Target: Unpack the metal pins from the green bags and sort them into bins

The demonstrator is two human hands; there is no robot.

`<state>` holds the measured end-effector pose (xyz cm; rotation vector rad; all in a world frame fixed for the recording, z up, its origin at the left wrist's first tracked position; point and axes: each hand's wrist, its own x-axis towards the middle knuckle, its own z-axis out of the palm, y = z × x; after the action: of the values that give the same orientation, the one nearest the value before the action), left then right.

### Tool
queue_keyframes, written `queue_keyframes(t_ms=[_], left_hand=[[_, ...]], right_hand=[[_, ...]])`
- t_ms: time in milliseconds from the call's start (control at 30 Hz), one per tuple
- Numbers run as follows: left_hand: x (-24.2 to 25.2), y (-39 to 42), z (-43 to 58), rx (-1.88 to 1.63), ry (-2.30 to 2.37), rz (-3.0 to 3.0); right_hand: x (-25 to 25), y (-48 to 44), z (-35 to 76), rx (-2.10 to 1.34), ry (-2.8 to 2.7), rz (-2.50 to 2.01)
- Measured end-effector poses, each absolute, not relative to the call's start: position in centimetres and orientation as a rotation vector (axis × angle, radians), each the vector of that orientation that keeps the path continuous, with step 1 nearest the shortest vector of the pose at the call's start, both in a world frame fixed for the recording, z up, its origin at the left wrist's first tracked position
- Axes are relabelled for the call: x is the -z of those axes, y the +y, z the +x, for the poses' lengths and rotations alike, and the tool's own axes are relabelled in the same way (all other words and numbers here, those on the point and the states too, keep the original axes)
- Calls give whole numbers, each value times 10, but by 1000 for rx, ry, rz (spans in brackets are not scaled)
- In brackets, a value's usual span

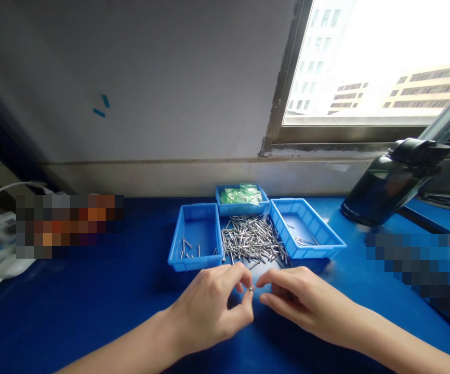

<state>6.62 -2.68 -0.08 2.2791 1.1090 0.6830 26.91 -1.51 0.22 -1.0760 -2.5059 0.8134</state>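
My left hand pinches a small metal pin between thumb and index finger, in front of the bins. Close on its right, my right hand has thumb and index finger slightly apart, with nothing visible between them. Beyond both hands lies a heap of silvery metal pins. The left blue bin holds several pins, and the right blue bin holds several too. Green plastic packets fill the back blue bin.
A dark bottle stands tilted in view at the right, below the window. White cables and plugs lie at the far left on the blue table. Blurred-out patches cover items on both sides. A wall rises behind the bins.
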Motion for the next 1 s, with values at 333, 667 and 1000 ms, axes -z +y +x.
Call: queue_keyframes(t_ms=[333,667,1000], left_hand=[[5,-23,64,-604,1114,2575],[7,-20,59,-565,1126,2777],[13,-18,58,-658,1143,2760]], right_hand=[[1,-11,272,-617,-2635,-1027],[-2,-10,273,-595,-2615,-1073],[2,-10,273,-556,-2576,-1168]])
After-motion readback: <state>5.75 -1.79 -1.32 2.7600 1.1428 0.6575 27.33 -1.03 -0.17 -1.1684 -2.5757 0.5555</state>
